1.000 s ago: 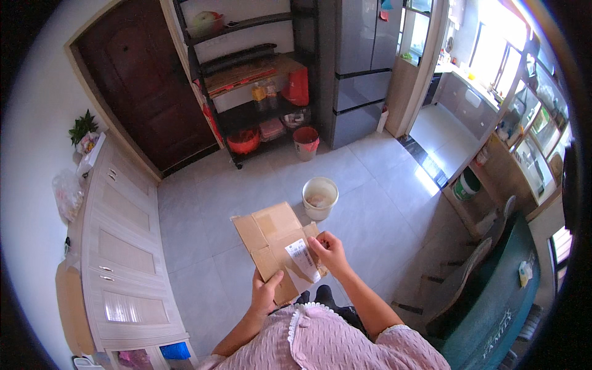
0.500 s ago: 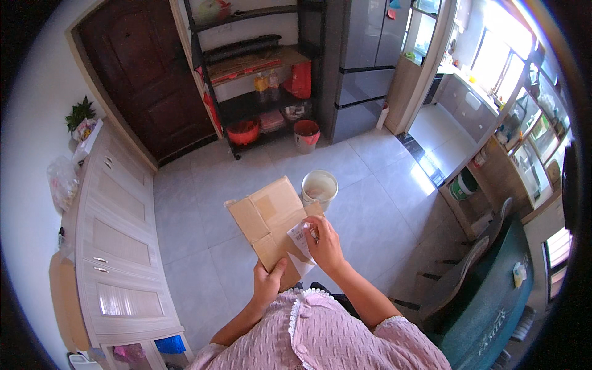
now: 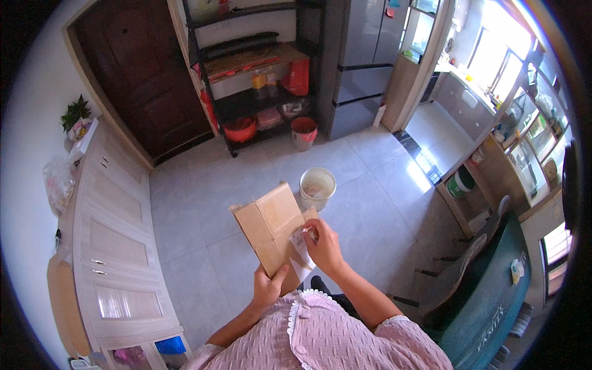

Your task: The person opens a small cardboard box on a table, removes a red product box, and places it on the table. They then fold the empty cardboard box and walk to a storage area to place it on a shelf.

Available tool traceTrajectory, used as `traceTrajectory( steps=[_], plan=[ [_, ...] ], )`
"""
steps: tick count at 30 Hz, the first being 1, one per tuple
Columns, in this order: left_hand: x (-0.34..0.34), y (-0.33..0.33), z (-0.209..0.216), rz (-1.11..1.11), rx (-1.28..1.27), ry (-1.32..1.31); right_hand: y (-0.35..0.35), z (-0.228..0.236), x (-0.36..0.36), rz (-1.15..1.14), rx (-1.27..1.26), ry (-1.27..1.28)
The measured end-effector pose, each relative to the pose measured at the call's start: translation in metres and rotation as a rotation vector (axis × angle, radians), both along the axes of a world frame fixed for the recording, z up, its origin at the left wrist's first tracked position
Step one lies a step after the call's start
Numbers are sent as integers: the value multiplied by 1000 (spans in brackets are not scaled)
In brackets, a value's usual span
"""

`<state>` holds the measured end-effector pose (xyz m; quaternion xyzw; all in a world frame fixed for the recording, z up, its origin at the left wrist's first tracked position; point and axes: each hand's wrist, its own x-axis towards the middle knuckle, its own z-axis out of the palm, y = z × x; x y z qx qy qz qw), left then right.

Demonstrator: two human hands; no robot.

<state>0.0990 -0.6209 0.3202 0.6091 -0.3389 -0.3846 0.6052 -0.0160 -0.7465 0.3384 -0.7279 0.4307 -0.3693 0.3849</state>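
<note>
In front of my body I hold a brown cardboard box (image 3: 271, 213) with folded flaps, tilted over the floor. My left hand (image 3: 269, 288) is closed on its near left edge, thumb on top. A white printed label (image 3: 300, 250) lies on the right side of the cardboard, partly lifted and creased. The fingers of my right hand (image 3: 324, 245) pinch the label's upper end. That hand covers part of the label and the cardboard's right edge. Just beyond the box, a white bucket (image 3: 317, 188) stands on the tiles, with something pale at its bottom.
A pale cabinet (image 3: 117, 246) runs along the left wall. Dark shelves (image 3: 259, 105) and a grey refrigerator (image 3: 364, 83) stand at the back, a lined bin (image 3: 304, 132) before them. Chairs (image 3: 459, 265) and a green-covered table (image 3: 493, 296) are on the right.
The cardboard has turned and tilted slightly, showing its far panel at a steeper angle. My right hand has pulled the label a little, staying closed on it. My left hand keeps its hold.
</note>
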Motion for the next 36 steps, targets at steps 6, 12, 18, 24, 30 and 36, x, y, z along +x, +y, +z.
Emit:
traceTrajectory(
  steps=[6,12,18,24,30,36],
  plan=[
    [5,3,-19,-28,48,88,-9,-34,4,2,-10,12],
    [12,4,-29,-93,58,6,-10,-48,-8,87,129,83],
    [26,-13,-54,-168,48,87,-22,-61,-6,28,205,198],
    [35,-28,-51,-340,62,30,-17,-58,-12,-123,41,226],
    [30,-43,-42,-511,207,-13,-6,-51,-32,-266,77,226],
    [13,-54,-61,-540,153,294,6,-63,-47,-359,-3,230]
  ],
)
